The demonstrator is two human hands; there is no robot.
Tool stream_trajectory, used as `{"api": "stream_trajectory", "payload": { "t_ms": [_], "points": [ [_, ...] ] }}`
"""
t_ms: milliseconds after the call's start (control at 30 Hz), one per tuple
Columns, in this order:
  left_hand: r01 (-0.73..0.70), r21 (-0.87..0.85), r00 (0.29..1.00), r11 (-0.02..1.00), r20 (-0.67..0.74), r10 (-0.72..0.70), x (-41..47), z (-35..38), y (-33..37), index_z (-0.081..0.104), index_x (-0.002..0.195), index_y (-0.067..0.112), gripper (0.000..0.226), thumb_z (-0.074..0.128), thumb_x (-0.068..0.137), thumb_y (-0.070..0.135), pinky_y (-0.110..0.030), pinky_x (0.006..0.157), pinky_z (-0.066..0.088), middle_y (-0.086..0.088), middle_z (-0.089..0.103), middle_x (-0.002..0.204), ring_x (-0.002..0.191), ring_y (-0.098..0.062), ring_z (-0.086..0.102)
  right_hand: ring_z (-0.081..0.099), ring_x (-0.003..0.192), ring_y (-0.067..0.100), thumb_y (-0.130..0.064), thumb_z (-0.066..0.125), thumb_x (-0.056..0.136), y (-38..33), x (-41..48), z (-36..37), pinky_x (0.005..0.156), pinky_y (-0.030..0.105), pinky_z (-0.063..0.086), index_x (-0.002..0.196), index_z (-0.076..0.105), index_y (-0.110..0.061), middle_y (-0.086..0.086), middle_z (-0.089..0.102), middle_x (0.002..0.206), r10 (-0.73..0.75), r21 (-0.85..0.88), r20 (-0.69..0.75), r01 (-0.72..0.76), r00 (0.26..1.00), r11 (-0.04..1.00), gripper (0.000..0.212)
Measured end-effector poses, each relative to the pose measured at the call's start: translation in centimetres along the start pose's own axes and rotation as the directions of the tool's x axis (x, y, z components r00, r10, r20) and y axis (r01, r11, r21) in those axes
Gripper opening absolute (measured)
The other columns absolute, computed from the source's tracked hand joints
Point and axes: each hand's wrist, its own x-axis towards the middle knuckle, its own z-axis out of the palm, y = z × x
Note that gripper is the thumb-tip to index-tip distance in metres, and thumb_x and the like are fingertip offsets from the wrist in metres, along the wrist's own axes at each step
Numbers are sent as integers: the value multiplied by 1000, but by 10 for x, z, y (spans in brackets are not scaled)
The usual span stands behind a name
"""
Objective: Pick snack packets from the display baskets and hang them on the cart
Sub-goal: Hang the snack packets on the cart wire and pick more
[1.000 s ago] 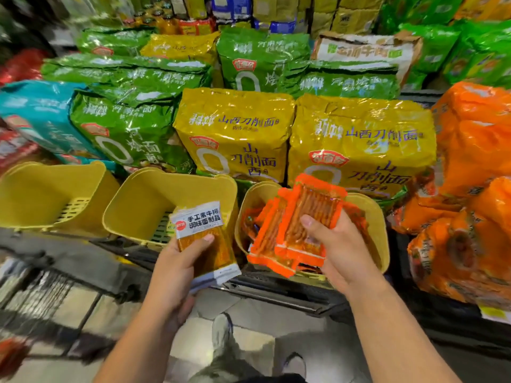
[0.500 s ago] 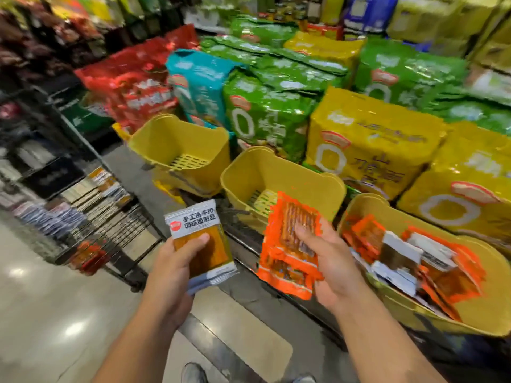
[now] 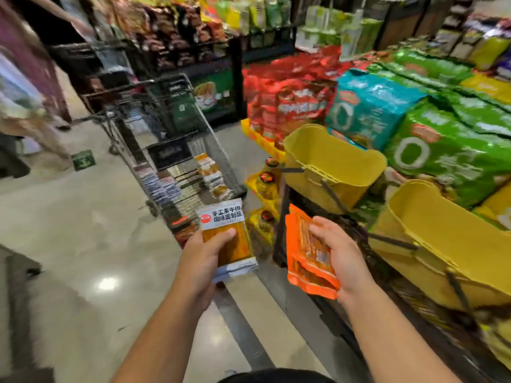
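The left hand grips 1 amber packet with a white label, thumb across its front. The right hand curls round a small stack of orange packets; their count is unclear. Ahead stands the wire cart, with blurred rows of packets on it. Yellow baskets sit to the right. Probably best to hang 1 packet at a time, top edge first, gripping the rest firmly.

Supermarket aisle: wire shopping cart, stocked shelves, stacked food bags, yellow display baskets.
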Motion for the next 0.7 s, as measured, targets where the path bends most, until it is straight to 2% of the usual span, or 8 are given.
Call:
{"api": "stream_trajectory", "payload": {
  "t_ms": [67,200,300,367,500,600,700],
  "points": [
    [-12,-3,1000,1000,-26,12,12,-27,9,70,109,14,18,65,93,7,-30,70,61,1,79,95,81,-12,75,71,82,26,-13,63,95,9,8,32,68,41,60,124,61,-19,6,76,92,8,8,30,-8,1000,1000,29],
    [14,-31,997,999,-70,-16,29,-69,20,69,114,17,21,65,94,10,-32,71,61,-2,78,104,89,-17,75,74,85,22,-10,65,92,20,23,80,62,33,58,127,61,-24,4,77,104,20,-12,79,-19,997,1000,38],
    [28,-75,994,997,-101,-35,46,-91,25,69,116,18,23,65,95,11,-44,87,59,-6,77,109,100,-26,74,73,75,20,-6,64,92,22,42,107,57,31,58,127,63,-15,12,76,99,62,-34,117,-59,991,998,36],
    [31,-89,992,996,-122,-42,58,-99,26,68,117,19,24,65,95,11,-47,90,59,-4,77,109,102,-26,73,71,72,22,-4,62,92,23,55,120,57,32,58,127,62,-11,14,74,96,85,-43,129,-80,988,996,35],
    [40,-105,979,994,-193,-60,86,-114,26,69,115,21,23,64,96,10,-33,73,58,2,79,103,94,-19,75,74,77,25,-4,60,94,30,99,146,60,36,59,129,59,-15,15,74,103,154,-62,156,-146,976,987,37],
    [40,-117,962,992,-263,-70,115,-124,37,68,116,23,23,64,96,12,-33,72,58,0,78,105,94,-19,75,75,90,29,-7,60,95,30,140,169,68,40,59,134,57,-23,14,73,115,194,-88,211,-179,958,980,42],
    [22,-135,942,991,-329,-66,153,-131,50,67,114,23,22,63,96,11,-30,62,60,1,79,99,84,-16,76,74,87,30,-9,61,95,24,190,198,67,40,59,127,61,-19,16,74,111,233,-146,263,-200,936,969,34]
  ]
}}
